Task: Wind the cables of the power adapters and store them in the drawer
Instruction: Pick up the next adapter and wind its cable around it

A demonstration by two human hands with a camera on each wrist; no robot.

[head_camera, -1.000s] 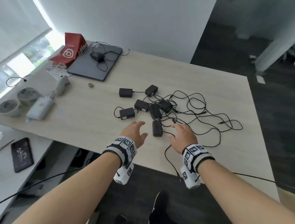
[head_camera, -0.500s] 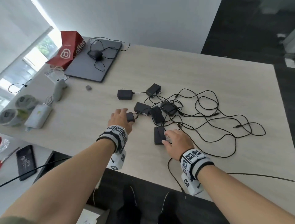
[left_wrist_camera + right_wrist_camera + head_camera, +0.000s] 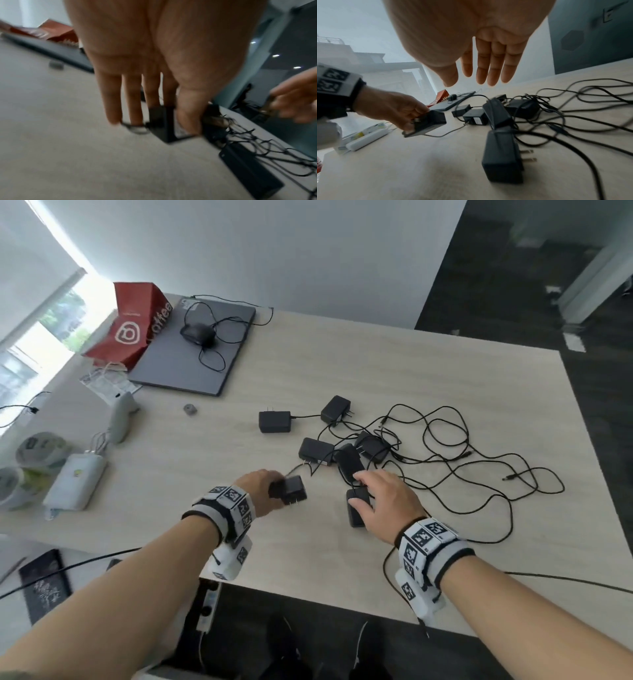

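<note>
Several black power adapters lie with tangled black cables (image 3: 479, 474) on the light wooden table (image 3: 411, 371). My left hand (image 3: 263, 491) grips one black adapter (image 3: 291, 491) (image 3: 161, 125) (image 3: 428, 123), lifted just off the table with its prongs toward me; its thin cable trails back to the pile. My right hand (image 3: 380, 498) (image 3: 481, 67) hovers open, fingers straight, above another adapter (image 3: 356, 508) (image 3: 503, 155) that lies flat nearest me. No drawer is in view.
A closed grey laptop (image 3: 191, 354) with a black mouse (image 3: 198, 333) on it sits at the far left, beside a red paper bag (image 3: 133, 326). A white power bank (image 3: 75, 481), tape rolls (image 3: 37, 446) and a grey handheld device (image 3: 121, 416) line the left edge.
My left hand closed around the left-most adapter and lifted it off the table toward me. My right hand rose slightly from the near adapter and spread its fingers.
</note>
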